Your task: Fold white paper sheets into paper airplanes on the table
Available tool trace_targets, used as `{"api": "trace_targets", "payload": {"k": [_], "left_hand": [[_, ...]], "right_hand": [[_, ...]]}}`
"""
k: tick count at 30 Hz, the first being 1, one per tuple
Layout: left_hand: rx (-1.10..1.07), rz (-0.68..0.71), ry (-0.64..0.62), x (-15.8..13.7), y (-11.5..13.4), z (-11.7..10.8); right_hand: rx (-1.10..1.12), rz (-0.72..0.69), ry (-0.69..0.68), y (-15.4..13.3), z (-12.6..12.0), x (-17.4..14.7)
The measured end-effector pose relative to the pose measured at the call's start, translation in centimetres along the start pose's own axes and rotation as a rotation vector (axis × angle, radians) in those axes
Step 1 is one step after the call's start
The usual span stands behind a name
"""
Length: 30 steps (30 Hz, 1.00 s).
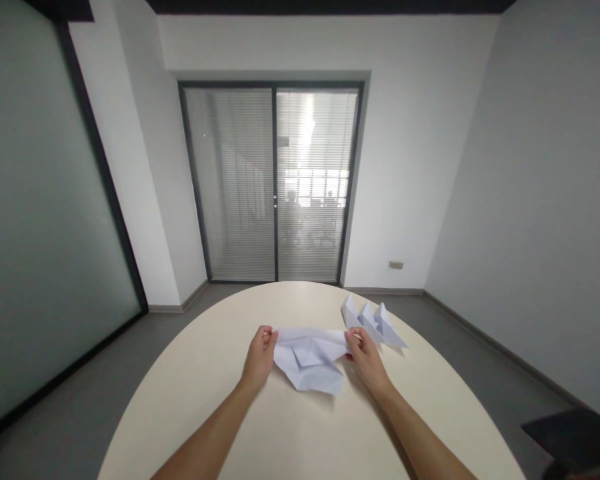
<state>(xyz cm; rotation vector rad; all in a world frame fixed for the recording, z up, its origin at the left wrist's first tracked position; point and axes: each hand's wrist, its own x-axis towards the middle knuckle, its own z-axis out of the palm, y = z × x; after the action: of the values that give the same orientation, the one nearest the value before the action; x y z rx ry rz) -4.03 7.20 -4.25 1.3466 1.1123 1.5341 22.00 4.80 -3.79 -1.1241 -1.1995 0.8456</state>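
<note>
A creased sheet of white paper (313, 377) is stretched between my two hands, low over the table. Its far edge runs nearly straight from hand to hand, while a folded pocket shows in the middle and the near part flares out loosely. My left hand (261, 353) pinches the left end between thumb and fingers. At the other end, my right hand (366, 360) is closed on the paper the same way. Just beyond my right hand, three folded paper boats (373, 323) stand side by side in a row.
The pale round table (205, 400) spreads under my arms. A dark seat-like object (575, 433) is at the lower right. Past the table is a glazed door with blinds (230, 193), and a frosted glass panel (40, 233) stands on the left.
</note>
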Motion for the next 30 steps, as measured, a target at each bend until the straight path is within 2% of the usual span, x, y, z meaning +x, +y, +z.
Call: {"api": "trace_targets", "payload": {"k": [3, 6, 8, 11, 14, 19, 23, 27, 30], "left_hand": [[-0.082, -0.047, -0.030, -0.3, 0.4, 0.1], [-0.104, -0.071, -0.056, -0.7, 0.6, 0.1], [-0.132, -0.104, -0.076, -0.9, 0.8, 0.2], [-0.183, -0.163, -0.085, -1.0, 1.0, 0.2], [-0.223, -0.187, -0.087, -1.1, 1.2, 0.0], [-0.285, -0.211, -0.112, -1.2, 0.5, 0.3], [-0.280, -0.217, -0.050, -0.8, -0.3, 0.3], [-0.266, -0.241, 0.080, -0.1, -0.9, -0.2], [-0.257, -0.260, 0.120, 0.3, -1.5, -0.6]], "right_hand": [[-0.018, 0.009, 0.002, -0.4, 0.0, -0.2], [-0.132, -0.025, 0.042, -0.8, 0.1, -0.5], [-0.140, 0.008, 0.027, -1.1, 0.2, -0.7], [0.025, 0.114, -0.079, -1.5, 0.5, -1.1], [0.148, 0.127, -0.172, -1.4, 0.7, -1.4], [0.132, 0.171, -0.200, 0.3, 0.6, -1.4], [0.124, 0.109, -0.215, 1.9, 0.0, -0.6], [0.060, 0.040, -0.121, 2.1, -0.4, 0.1], [-0.039, -0.022, -0.001, 1.9, -0.5, 0.1]]}}
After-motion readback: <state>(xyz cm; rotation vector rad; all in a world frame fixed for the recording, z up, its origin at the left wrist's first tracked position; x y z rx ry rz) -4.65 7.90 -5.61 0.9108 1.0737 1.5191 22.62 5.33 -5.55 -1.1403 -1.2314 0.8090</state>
